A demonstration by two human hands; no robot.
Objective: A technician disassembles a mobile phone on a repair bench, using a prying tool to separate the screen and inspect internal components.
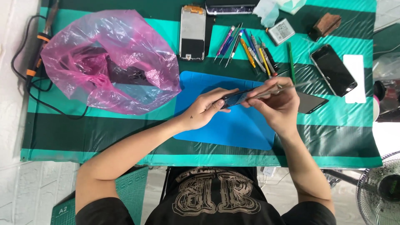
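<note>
My left hand [205, 109] grips a dark phone [236, 98] by its left end, holding it tilted above the blue work mat [225, 129]. My right hand [278, 104] steadies the phone's right end and pinches a thin metal tool [291, 86] whose shaft points right. The phone's middle shows between both hands; its far end is hidden by my right fingers.
A pink plastic bag [106, 60] sits at left on the green striped cloth [125, 125]. Behind the mat lie a phone frame [192, 33], several screwdrivers and tweezers [248, 48], a battery [281, 31], a black phone [333, 70] and a dark screen panel [310, 103]. A fan [381, 187] stands at lower right.
</note>
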